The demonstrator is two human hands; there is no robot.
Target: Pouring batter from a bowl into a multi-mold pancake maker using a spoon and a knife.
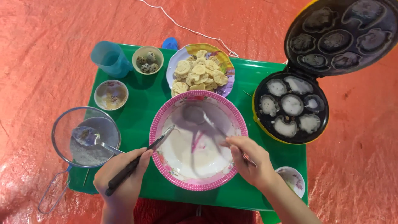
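Head view: left hand (124, 176) clamped on a dark utensil (139, 159) at the pink bowl (198, 139) rim; right hand (248, 159) closed around a spoon (203, 118) in batter (bowl on green tray (248, 79)). Tilting risks spilling batter.

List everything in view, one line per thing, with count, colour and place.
Tray: one, green, on the red sheet.
Mixing bowl: one, pink-rimmed, white batter inside, centre of tray.
Plate of small cakes: one, patterned, behind the bowl.
Cup of speckled eggs: one, pale, back left.
Measuring cup: one, blue, back left corner.
Small bowls: two, one at left, one near right.
Sieve: one, metal mesh, left edge of tray, a spoon in it.
Cake maker: one, black with yellow edge, lid open, moulds filled with batter, right.
Cord: one, white, top.
Left hand: holds a dark-handled utensil at the bowl's rim.
Right hand: holds a metal spoon in the batter.
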